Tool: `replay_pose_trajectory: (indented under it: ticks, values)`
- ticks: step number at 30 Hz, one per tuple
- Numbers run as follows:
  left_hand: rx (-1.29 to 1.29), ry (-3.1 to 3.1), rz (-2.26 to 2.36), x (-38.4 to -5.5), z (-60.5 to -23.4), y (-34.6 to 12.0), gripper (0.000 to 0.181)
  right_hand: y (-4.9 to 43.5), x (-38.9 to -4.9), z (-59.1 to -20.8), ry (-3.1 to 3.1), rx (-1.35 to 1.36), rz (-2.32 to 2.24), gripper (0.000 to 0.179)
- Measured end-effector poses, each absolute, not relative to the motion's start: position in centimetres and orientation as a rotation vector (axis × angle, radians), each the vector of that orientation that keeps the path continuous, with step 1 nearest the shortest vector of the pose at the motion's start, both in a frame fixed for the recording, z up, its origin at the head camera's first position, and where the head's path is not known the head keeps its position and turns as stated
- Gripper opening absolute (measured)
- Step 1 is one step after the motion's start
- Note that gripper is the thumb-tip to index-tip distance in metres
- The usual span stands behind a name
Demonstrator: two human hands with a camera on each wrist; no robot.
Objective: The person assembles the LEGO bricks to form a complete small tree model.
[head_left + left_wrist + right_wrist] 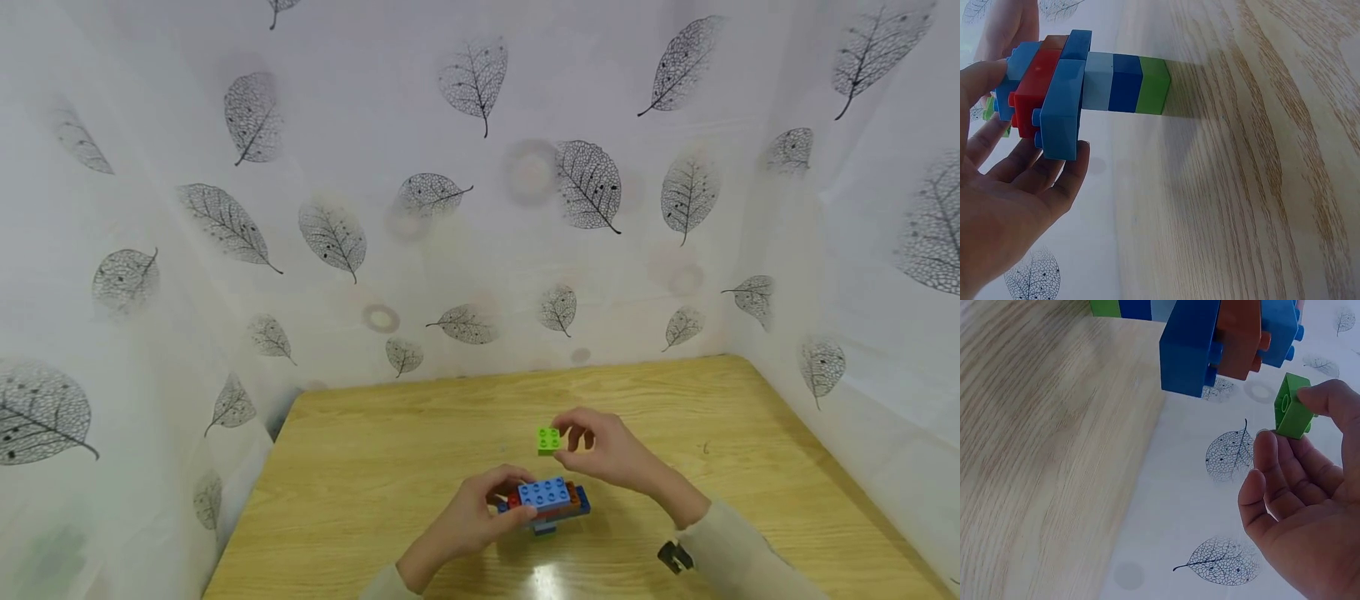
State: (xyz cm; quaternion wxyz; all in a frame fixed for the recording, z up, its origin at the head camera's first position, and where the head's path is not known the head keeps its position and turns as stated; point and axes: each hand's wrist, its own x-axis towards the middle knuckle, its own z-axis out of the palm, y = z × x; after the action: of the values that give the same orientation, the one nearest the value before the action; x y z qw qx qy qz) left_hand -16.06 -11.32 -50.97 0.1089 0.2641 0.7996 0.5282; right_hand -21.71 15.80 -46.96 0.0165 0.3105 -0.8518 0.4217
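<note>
A stacked toy-brick build (545, 493) stands on the table, with a narrow column of light blue, dark blue and green bricks (1154, 85) under wider layers. Those layers include a red brick (1037, 84), an orange-brown brick (1239, 337) and a blue eight-stud brick (545, 492) on top. My left hand (480, 512) grips the build from its left side, thumb at the near face and fingers behind. Just above and behind it, my right hand (606, 450) pinches a small lime-green four-stud brick (548, 441) between thumb and fingers. The green brick is apart from the build, its hollow underside (1283, 403) visible.
The wooden table (360, 467) is bounded at the back and sides by a pale curtain (420, 267) printed with leaf skeletons. A small black clip-like object (674, 557) shows beside the right sleeve (738, 550).
</note>
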Motion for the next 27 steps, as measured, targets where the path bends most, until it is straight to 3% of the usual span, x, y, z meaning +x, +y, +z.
replay_pose_trajectory:
  ticks: [27]
  values:
    - [0.767,2.362,1.543,-16.1,-50.9,-11.4,0.035,15.5,-18.9,-46.9,-2.606,1.235,1.336,0.03]
